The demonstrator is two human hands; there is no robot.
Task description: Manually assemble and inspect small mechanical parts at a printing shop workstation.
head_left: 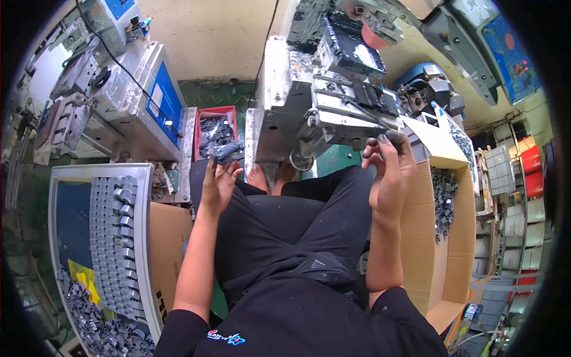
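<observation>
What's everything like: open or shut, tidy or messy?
Cardboard box: open, dark parts inside
Red bin: open, holding dark pieces
Grey blocks: lined up in rows
Loose grey parts: heaped
Left hand: raised, grip unclear
Right hand: raised, grip unclear

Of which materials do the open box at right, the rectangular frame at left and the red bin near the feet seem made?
Open box: apparently matt brown cardboard, given its folded flap. Rectangular frame: probably metal, perhaps aluminium, given its dull silvery look. Red bin: likely smooth plastic, given its even colour.
</observation>
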